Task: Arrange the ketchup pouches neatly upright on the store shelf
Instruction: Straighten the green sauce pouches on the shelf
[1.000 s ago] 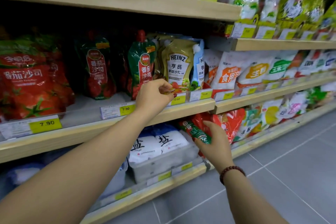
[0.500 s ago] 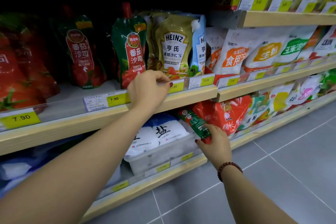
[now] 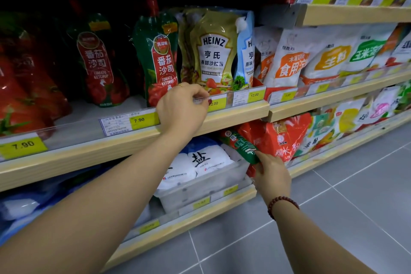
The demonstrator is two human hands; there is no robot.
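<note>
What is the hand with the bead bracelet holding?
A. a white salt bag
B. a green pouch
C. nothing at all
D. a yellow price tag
B: the right hand, the one wearing the bead bracelet, has its fingers wrapped round a green pouch.

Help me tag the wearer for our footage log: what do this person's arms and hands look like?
Both forearms are bare, with no sleeves in view. The right hand has a bracelet of dark reddish-brown round beads at its wrist. The left hand wears a thin gold-coloured ring, and its thumbnail is painted dark red.
</note>
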